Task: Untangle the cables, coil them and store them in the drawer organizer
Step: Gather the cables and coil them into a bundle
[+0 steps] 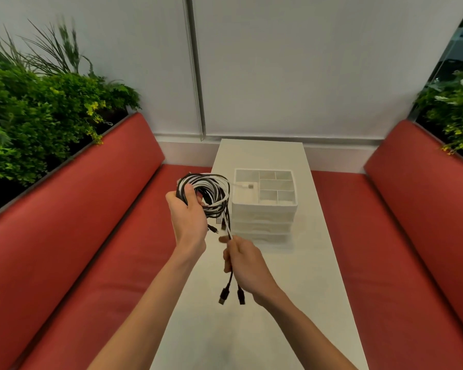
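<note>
Above the left edge of the table (278, 316), the left hand (189, 212) is closed round a bundle of cables (211, 186), black and white loops mixed together, with the thumb across the front and the fingers curled behind. It seems to serve as an anchor, keeping the mass lifted off the surface so that loose strands can hang and be followed. Lower and nearer the body, the right hand (247, 264) grips a few strands that run down out of the bundle, one white and the others black, with its fingers curled tight on them. Two black plugs (224, 294) dangle just beneath that hand. Gripping close to the ends looks like a way of drawing those strands free, so I judge the untangling to be at an early stage, with no cable coiled on its own yet.

The bundle lies against the left palm, above and slightly left of the right hand. Just to its right stands the white organizer (265, 212), stacked in layers with an open divided tray on top. One white plug (249, 186) reaches from the bundle over the rim into the large left compartment. Red benches (78, 236) flank the table, with plants (38, 116) behind them.
</note>
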`<action>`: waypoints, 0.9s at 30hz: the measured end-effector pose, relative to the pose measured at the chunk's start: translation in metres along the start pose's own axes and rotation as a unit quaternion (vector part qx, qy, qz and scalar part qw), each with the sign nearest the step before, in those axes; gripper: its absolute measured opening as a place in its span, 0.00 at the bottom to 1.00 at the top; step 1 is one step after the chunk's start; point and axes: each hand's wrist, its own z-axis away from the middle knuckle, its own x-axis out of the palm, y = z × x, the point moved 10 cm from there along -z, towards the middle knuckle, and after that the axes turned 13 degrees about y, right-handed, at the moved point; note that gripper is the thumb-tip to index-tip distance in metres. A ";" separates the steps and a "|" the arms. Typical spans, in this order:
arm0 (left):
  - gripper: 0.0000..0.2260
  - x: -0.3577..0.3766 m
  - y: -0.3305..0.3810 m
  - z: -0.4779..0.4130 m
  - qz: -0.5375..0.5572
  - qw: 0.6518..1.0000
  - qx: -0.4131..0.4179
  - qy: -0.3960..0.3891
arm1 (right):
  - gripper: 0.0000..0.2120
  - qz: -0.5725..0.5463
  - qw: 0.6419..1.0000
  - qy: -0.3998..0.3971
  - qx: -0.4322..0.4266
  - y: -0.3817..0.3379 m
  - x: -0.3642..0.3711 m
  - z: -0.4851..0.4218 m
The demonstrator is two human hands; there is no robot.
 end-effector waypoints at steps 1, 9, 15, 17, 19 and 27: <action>0.11 -0.001 0.002 -0.001 0.005 1.000 0.004 0.003 | 0.16 0.053 0.998 -0.009 -0.039 -0.002 0.002 0.002; 0.12 -0.002 0.002 0.004 -0.038 0.999 0.028 -0.012 | 0.22 0.451 0.855 -0.025 -0.257 -0.042 0.017 0.040; 0.11 0.001 0.010 0.002 -0.117 0.985 0.104 -0.078 | 0.20 0.502 0.791 -0.073 -0.342 -0.081 0.008 0.060; 0.12 0.009 0.003 0.003 -0.121 0.978 0.107 -0.135 | 0.22 0.505 0.763 -0.080 -0.397 -0.096 0.004 0.054; 0.12 0.017 -0.007 0.006 -0.101 0.970 0.082 -0.206 | 0.23 0.482 0.746 -0.080 -0.452 -0.106 0.000 0.047; 0.06 0.026 -0.023 0.025 -0.010 0.934 -0.081 -0.347 | 0.05 0.321 0.774 -0.054 -0.543 -0.113 -0.007 0.028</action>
